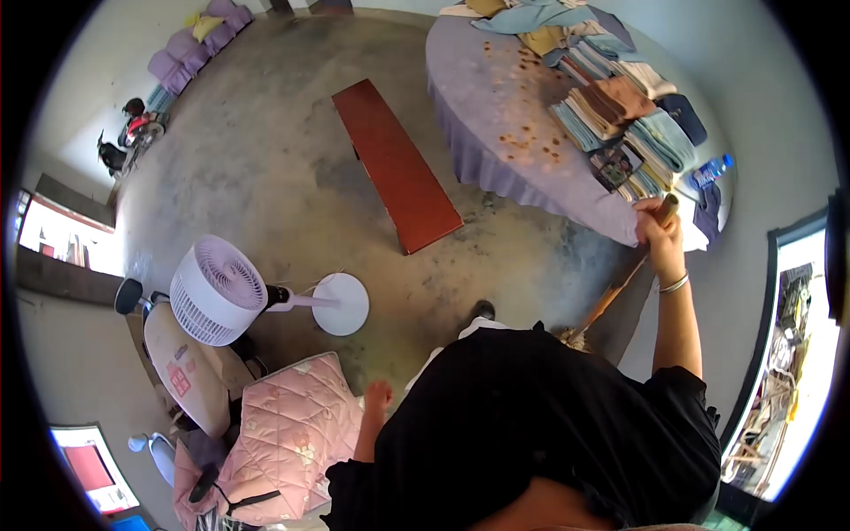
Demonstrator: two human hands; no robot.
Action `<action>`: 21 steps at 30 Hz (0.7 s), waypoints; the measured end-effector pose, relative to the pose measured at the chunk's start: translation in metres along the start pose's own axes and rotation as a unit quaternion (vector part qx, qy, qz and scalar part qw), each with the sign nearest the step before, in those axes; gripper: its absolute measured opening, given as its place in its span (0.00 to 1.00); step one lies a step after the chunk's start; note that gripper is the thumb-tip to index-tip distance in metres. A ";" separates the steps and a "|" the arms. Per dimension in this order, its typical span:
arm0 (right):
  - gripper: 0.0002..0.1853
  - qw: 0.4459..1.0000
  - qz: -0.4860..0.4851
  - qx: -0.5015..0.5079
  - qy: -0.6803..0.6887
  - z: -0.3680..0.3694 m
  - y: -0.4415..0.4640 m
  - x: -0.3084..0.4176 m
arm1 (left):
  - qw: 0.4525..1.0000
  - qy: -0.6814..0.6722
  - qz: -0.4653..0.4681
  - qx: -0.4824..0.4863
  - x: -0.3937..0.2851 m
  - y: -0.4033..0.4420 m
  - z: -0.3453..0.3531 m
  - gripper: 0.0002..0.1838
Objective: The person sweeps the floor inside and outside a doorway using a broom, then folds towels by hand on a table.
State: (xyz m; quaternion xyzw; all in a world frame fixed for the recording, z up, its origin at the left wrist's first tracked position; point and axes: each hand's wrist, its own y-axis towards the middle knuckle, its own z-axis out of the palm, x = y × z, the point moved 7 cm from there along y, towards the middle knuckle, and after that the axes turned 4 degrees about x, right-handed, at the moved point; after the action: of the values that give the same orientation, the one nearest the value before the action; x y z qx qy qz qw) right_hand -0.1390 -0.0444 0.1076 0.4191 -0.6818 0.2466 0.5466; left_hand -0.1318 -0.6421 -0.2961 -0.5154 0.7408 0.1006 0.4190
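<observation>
My right hand (660, 232) is wrapped round the upper part of a wooden broom handle (611, 296), beside the cloth-covered table's near end. The handle slants down to the left, and its straw head (574, 337) shows low by my body, partly hidden behind my black shirt. My left hand (379, 396) hangs at my side, fingers curled in, with nothing visible in it. Nearest to it lies a pink quilted cover (288, 425) draped over something on the left.
A lilac-covered table (478, 97) bears folded clothes (611, 106) and a blue-labelled bottle (711, 171). A long red bench (394, 164) stands mid-floor. A white fan (217, 290) on a round base (341, 304) stands left. A motorbike (133, 137) is parked at the far left wall.
</observation>
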 end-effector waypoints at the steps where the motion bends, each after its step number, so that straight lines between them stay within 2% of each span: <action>1: 0.07 1.000 0.004 0.024 0.010 0.013 0.007 -0.003 | 0.949 0.240 0.191 -0.068 -0.028 0.003 -0.003 0.06; 2: 0.07 0.999 0.006 0.049 0.019 0.025 0.015 -0.008 | 0.980 -0.149 -0.084 -0.098 0.051 0.026 0.014 0.06; 3: 0.06 0.997 0.013 0.068 0.015 0.036 0.023 -0.015 | 0.787 -0.507 -0.334 -0.109 0.116 0.026 0.070 0.07; 5: 0.06 0.993 0.029 0.118 0.009 0.058 0.037 -0.021 | 0.847 -0.420 -0.315 -0.079 -0.005 0.048 0.008 0.09; 9: 0.05 0.988 0.031 0.151 0.007 0.082 0.059 -0.035 | 0.819 -0.455 -0.333 -0.111 -0.032 0.065 0.016 0.09; 11: 0.05 0.991 0.024 0.129 -0.002 0.084 0.066 -0.038 | 0.869 -0.366 -0.327 -0.060 -0.031 0.073 0.017 0.11; 12: 0.05 0.994 0.019 0.103 -0.016 0.082 0.069 -0.039 | 0.870 -0.364 -0.325 -0.061 -0.028 0.076 0.012 0.11; 14: 0.06 0.996 0.013 0.087 -0.035 0.081 0.072 -0.041 | 0.931 -0.233 -0.278 0.037 -0.030 0.088 0.006 0.12; 15: 0.07 0.997 0.014 0.071 -0.027 0.078 0.073 -0.044 | 0.932 -0.234 -0.276 0.035 -0.016 0.094 0.008 0.12; 17: 0.07 0.998 0.009 0.058 -0.018 0.079 0.077 -0.045 | 0.789 -0.479 -0.384 -0.006 0.033 0.102 0.028 0.12; 18: 0.07 0.998 0.007 0.058 -0.018 0.081 0.076 -0.042 | 0.788 -0.480 -0.384 -0.016 0.033 0.113 0.015 0.12; 21: 0.06 0.999 0.022 0.042 -0.024 0.100 0.076 -0.041 | 0.845 -0.362 -0.391 0.042 0.028 0.177 -0.021 0.13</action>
State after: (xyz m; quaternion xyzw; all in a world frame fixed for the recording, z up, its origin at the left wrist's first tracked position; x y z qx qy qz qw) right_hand -0.2543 -0.0718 0.0495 0.4323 -0.6925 0.2771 0.5067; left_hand -0.2961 -0.5941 -0.3527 -0.6714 0.2773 0.0765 0.6831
